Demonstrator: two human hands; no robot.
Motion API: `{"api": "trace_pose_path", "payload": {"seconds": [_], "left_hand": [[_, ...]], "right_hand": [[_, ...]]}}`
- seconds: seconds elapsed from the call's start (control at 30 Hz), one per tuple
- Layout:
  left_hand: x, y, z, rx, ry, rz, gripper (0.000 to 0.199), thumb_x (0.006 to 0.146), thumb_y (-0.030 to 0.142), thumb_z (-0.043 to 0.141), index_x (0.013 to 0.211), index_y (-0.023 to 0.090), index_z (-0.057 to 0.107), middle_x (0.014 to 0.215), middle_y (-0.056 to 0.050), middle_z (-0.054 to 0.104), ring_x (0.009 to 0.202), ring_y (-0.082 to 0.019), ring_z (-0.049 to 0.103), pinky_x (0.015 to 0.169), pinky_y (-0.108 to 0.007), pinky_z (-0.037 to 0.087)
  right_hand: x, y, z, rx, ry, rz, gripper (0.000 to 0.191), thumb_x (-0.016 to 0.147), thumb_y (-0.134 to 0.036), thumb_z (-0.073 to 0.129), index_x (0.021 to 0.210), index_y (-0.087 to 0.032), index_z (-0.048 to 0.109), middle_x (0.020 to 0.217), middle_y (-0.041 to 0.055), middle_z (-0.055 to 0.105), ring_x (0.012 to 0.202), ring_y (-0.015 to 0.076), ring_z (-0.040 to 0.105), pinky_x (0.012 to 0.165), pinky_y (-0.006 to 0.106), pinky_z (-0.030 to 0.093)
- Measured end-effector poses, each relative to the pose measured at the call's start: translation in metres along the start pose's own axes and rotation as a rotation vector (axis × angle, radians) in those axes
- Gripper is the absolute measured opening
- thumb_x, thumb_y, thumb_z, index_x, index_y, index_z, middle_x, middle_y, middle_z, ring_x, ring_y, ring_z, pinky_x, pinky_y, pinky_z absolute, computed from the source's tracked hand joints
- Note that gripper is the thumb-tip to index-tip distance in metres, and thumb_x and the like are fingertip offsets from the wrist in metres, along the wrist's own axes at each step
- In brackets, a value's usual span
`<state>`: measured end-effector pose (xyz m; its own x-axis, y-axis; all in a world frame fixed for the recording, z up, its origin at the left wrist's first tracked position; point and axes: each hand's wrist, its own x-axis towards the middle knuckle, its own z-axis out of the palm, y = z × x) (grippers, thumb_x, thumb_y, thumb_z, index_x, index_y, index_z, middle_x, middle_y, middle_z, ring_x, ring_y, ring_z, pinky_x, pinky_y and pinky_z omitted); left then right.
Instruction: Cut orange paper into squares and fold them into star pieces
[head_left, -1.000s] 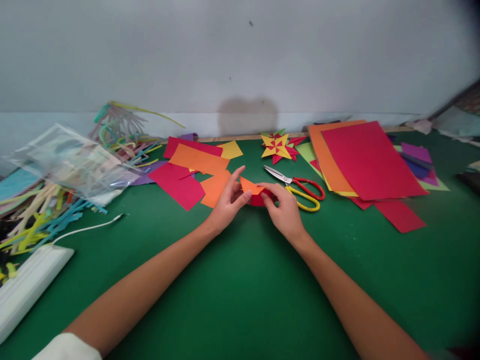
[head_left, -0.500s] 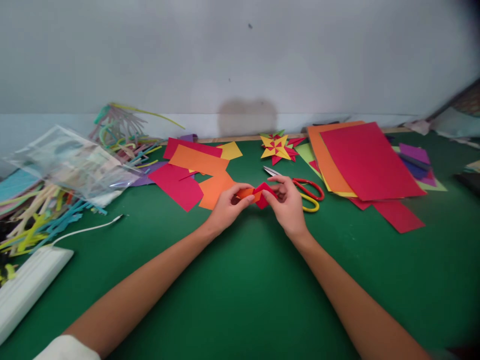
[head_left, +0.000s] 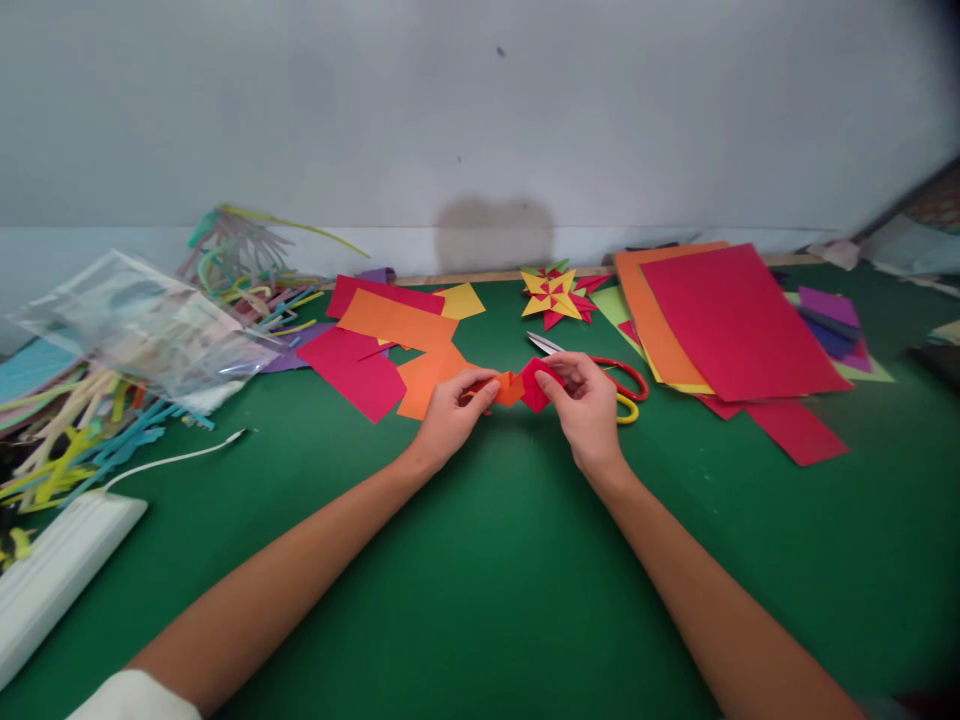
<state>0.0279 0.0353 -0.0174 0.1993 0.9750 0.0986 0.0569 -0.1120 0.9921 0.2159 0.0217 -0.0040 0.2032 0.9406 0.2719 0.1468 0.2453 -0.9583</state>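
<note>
Fingers pinch tight: left hand [head_left: 456, 415] holds orange folded paper [head_left: 509, 388], right hand [head_left: 589, 408] holds red folded paper [head_left: 533, 387], middle of frame. Papers maybe touch, hard to tell. Scissors [head_left: 543, 343] partly behind right hand.

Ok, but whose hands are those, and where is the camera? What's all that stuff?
There's no machine here: the left hand and right hand belong to a person. Every picture comes from one camera worn on that person's head, looking forward and down. Both hands hold folded orange-and-red paper between them. On the green table lie scissors, partly hidden by the right hand, a pointy yellow paper star, a big red sheet and, over at the left, thin colorful strips.
</note>
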Motion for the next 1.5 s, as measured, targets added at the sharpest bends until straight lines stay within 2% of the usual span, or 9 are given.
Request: {"api": "trace_pose_path", "payload": {"seconds": [0.07, 0.17, 0.47, 0.73, 0.93, 1.07, 1.2, 1.4, 1.5], "left_hand": [[-0.001, 0.006, 0.000, 0.037, -0.006, 0.047, 0.035, 0.096, 0.046, 0.062, 0.118, 0.020, 0.072, 0.119, -0.010, 0.071, 0.099, -0.020, 0.069, 0.082, -0.032, 0.058], [-0.003, 0.010, 0.000, 0.070, -0.063, 0.063, 0.038, 0.100, 0.048, 0.054, 0.120, 0.021, 0.072, 0.119, -0.009, 0.072, 0.114, -0.024, 0.065, 0.095, -0.035, 0.053], [-0.002, 0.005, 0.000, 0.115, -0.235, 0.010, 0.030, 0.091, 0.044, 0.069, 0.104, 0.017, 0.068, 0.093, -0.005, 0.070, 0.081, -0.017, 0.063, 0.076, -0.029, 0.050], [0.001, 0.000, 0.001, -0.156, -0.065, 0.051, 0.023, 0.090, 0.032, 0.071, 0.091, 0.019, 0.052, 0.088, 0.001, 0.055, 0.078, -0.011, 0.054, 0.070, -0.022, 0.044], [0.004, -0.001, 0.001, -0.261, -0.010, 0.054, 0.061, 0.088, 0.030, 0.074, 0.142, 0.029, 0.044, 0.088, 0.002, 0.061, 0.080, -0.012, 0.061, 0.076, -0.024, 0.050], [0.002, 0.002, 0.000, -0.170, -0.106, 0.072, 0.049, 0.090, 0.033, 0.073, 0.134, 0.024, 0.055, 0.104, -0.006, 0.067, 0.098, -0.019, 0.066, 0.087, -0.030, 0.054], [-0.001, 0.004, 0.000, -0.072, -0.217, 0.063, 0.058, 0.090, 0.034, 0.072, 0.142, 0.025, 0.049, 0.120, -0.010, 0.067, 0.100, -0.021, 0.069, 0.086, -0.033, 0.057], [0.002, -0.004, -0.001, -0.081, -0.093, 0.069, 0.037, 0.087, 0.039, 0.075, 0.114, 0.019, 0.059, 0.109, -0.008, 0.069, 0.098, -0.021, 0.068, 0.087, -0.034, 0.056], [0.004, -0.007, -0.002, -0.103, -0.033, 0.079, 0.036, 0.087, 0.040, 0.075, 0.108, 0.018, 0.057, 0.104, -0.006, 0.068, 0.094, -0.019, 0.068, 0.084, -0.032, 0.056]], "right_hand": [[0.000, -0.001, 0.000, -0.013, -0.017, -0.019, 0.014, 0.089, -0.029, 0.071, 0.101, -0.023, 0.069, 0.099, 0.0058, 0.076, 0.091, 0.0234, 0.072, 0.078, 0.035, 0.058], [-0.002, -0.003, 0.000, -0.053, -0.045, -0.042, 0.013, 0.090, -0.027, 0.070, 0.101, -0.022, 0.073, 0.101, 0.0064, 0.077, 0.093, 0.0233, 0.072, 0.079, 0.035, 0.057], [-0.006, 0.000, 0.001, -0.099, -0.134, -0.085, 0.018, 0.094, -0.031, 0.066, 0.107, -0.025, 0.076, 0.108, 0.0072, 0.074, 0.095, 0.0232, 0.070, 0.083, 0.037, 0.058], [-0.018, -0.019, 0.007, -0.267, 0.015, -0.321, 0.034, 0.091, -0.031, 0.072, 0.125, -0.030, 0.063, 0.146, 0.0099, 0.048, 0.123, 0.0290, 0.058, 0.096, 0.046, 0.057], [-0.022, -0.013, 0.013, -0.221, -0.026, -0.210, 0.020, 0.095, -0.031, 0.066, 0.114, -0.029, 0.063, 0.124, 0.0087, 0.063, 0.109, 0.0269, 0.066, 0.089, 0.044, 0.059], [-0.020, -0.005, 0.014, -0.014, -0.144, -0.046, 0.027, 0.096, -0.026, 0.062, 0.123, -0.029, 0.057, 0.102, 0.0040, 0.073, 0.090, 0.0223, 0.072, 0.080, 0.038, 0.061], [-0.020, -0.006, 0.012, -0.050, -0.120, -0.074, 0.029, 0.096, -0.022, 0.061, 0.124, -0.030, 0.057, 0.099, 0.0025, 0.072, 0.087, 0.0213, 0.071, 0.079, 0.037, 0.059], [-0.019, -0.015, 0.010, -0.240, -0.079, -0.231, 0.003, 0.093, -0.028, 0.068, 0.096, -0.026, 0.069, 0.118, 0.0083, 0.059, 0.104, 0.0246, 0.064, 0.081, 0.038, 0.059], [-0.019, -0.016, 0.012, -0.286, -0.130, -0.223, 0.008, 0.089, -0.030, 0.074, 0.094, -0.025, 0.070, 0.124, 0.0099, 0.056, 0.108, 0.0268, 0.063, 0.080, 0.039, 0.059]]}}
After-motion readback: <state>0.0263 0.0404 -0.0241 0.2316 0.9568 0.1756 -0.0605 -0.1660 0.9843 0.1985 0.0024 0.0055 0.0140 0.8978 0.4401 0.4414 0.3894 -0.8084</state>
